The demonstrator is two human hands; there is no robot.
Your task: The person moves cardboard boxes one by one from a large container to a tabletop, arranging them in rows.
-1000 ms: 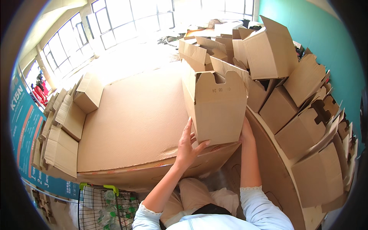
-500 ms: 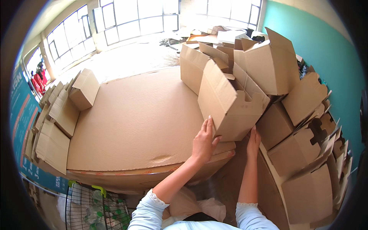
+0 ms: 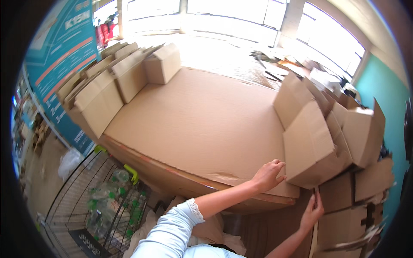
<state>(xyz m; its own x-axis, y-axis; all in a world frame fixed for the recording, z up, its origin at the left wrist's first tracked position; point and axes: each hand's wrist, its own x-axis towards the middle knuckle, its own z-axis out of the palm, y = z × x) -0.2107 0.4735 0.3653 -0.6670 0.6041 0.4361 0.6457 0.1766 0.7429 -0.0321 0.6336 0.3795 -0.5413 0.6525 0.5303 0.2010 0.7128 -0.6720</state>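
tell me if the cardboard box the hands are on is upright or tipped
Tipped. The cardboard box leans toward the stacked boxes, its corner on the cardboard tabletop. The left hand touches its lower side; the right hand is below it.

The box (image 3: 312,148) at the left hand's (image 3: 267,174) fingertips is plain brown corrugated cardboard, matt and dry-looking, and the table (image 3: 202,124) under that hand is covered in the same dull cardboard sheet, its near edge rough and torn. The stacked boxes (image 3: 344,219) beside the right hand (image 3: 312,210) share that unprinted matt board, while the sleeve (image 3: 172,230) behind the left wrist is soft pale-blue cloth with a lace cuff. Well down from the grip stands a cart (image 3: 86,198) of thin dark metal wire holding glossy clear plastic bottles (image 3: 114,185).
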